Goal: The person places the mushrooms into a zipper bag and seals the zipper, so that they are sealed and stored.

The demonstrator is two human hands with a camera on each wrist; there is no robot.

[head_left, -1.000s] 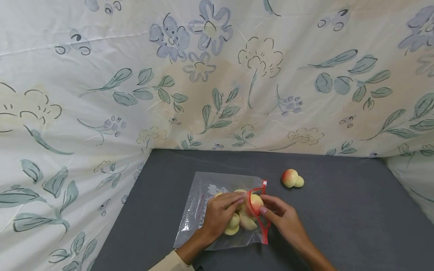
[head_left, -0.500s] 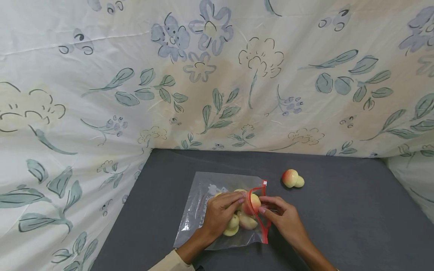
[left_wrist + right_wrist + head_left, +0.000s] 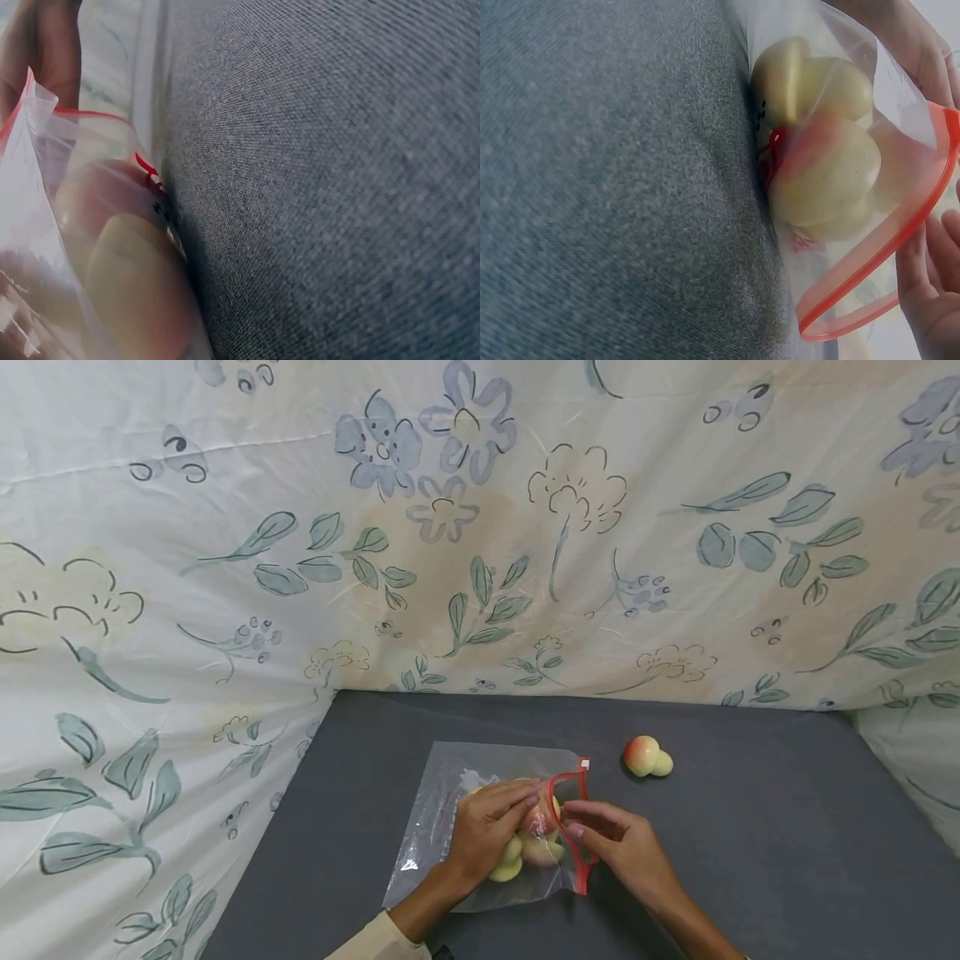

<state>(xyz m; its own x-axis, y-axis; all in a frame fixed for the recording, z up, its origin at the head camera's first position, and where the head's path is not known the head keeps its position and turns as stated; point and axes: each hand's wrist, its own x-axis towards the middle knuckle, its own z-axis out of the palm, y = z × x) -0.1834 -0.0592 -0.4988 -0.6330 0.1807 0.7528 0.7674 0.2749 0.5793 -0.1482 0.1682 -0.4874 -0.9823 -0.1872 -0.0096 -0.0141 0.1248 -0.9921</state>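
Note:
A clear plastic zip bag [image 3: 442, 777] with a red zip edge [image 3: 885, 259] lies on the dark tabletop, its mouth gaping to the right. Inside are several smooth, yellow-and-red mushroom-shaped pieces [image 3: 832, 172], also seen through the film as a blurred yellow piece [image 3: 135, 277]. My left hand [image 3: 483, 827] lies over the bag and grips its upper film near the mouth; its fingertips are partly hidden. At the opening is my right hand [image 3: 630, 847], fingers loosely bent beside the red edge and holding nothing visible. Another mushroom-shaped piece [image 3: 645, 756] rests outside the bag.
The dark grey cloth-covered table [image 3: 772, 843] extends around the bag. A pale floral curtain [image 3: 480, 568] hangs behind it and along the left side, with more of it at the right edge.
The red-and-yellow piece at the mouth has slid left, deeper into the bag, and my right fingers have followed to the opening and come off it. My left hand has barely moved.

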